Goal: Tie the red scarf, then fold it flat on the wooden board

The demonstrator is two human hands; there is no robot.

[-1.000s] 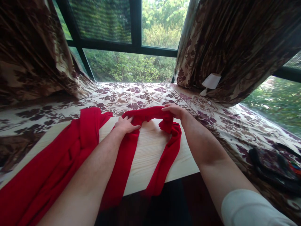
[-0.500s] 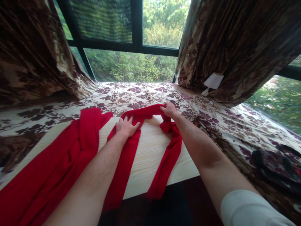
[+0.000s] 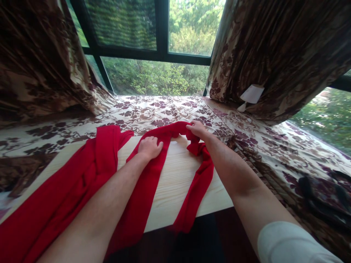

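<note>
A red knit garment [image 3: 157,164] lies on a pale wooden board in an upside-down U, its two long parts like trouser legs. Both lower ends hang over the near edge. My left hand [image 3: 149,147] rests on the left part, fingers curled into the fabric and thumb out to the side. At the far right corner, my right hand [image 3: 196,128] pinches the upper band, holding it slightly raised. Below that hand the fabric is bunched and twisted. Left of my left forearm lies a folded red cloth [image 3: 105,149], partly hidden by the arm.
The wooden tabletop [image 3: 172,179] shows bare grain between the two red strips. Behind it spreads a flower-patterned cover [image 3: 161,109] reaching the window. A small white lamp [image 3: 252,94] stands at the back right by the curtains. A dark strapped item [image 3: 323,201] lies at right.
My left hand's spread fingers have curled in on the fabric, and the left strip has shifted a little and lies smoother. My right hand keeps its pinch. The view has turned slightly.
</note>
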